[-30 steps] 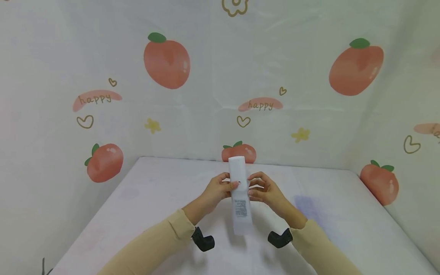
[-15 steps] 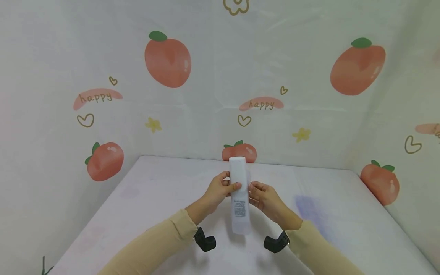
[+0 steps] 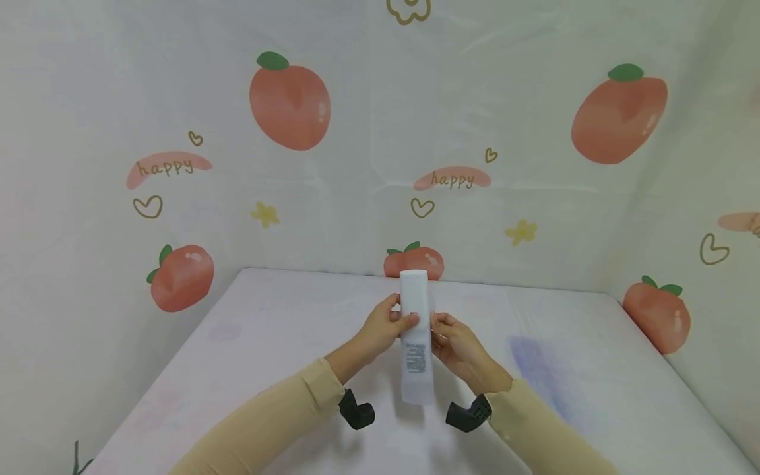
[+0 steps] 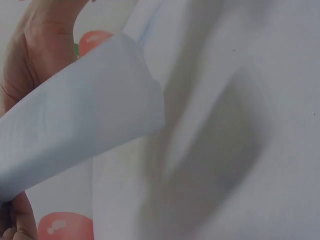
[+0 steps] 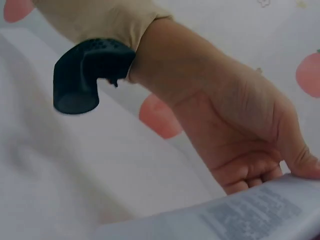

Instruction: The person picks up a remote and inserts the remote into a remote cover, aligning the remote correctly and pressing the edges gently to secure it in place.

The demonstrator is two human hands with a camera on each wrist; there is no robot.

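Note:
A long, narrow white package [image 3: 414,297] stands nearly upright over the table in the head view. Printed small text fills a patch on its lower face, and its bottom end looks translucent. My left hand [image 3: 380,330] grips it from the left, thumb across the front, fingers behind and partly hidden. Along the right edge, my right hand [image 3: 460,346] pinches with curled fingers. The left wrist view shows the package's bottom end [image 4: 120,90] close up, with a hand [image 4: 47,47] behind it. In the right wrist view, a thumb [image 5: 302,162] presses on the package beside the printed text.
A white table [image 3: 285,310] lies beneath, its back edge against a white curtain [image 3: 368,119] printed with peaches and "happy". Black wrist devices [image 3: 356,412] hang from both sleeves. A dark thin object [image 3: 77,458] shows at the lower left corner.
My right hand has moved inward and slightly down, its spread fingers drawing together at the package's edge. The package has turned slightly and shifted a little right with my left hand.

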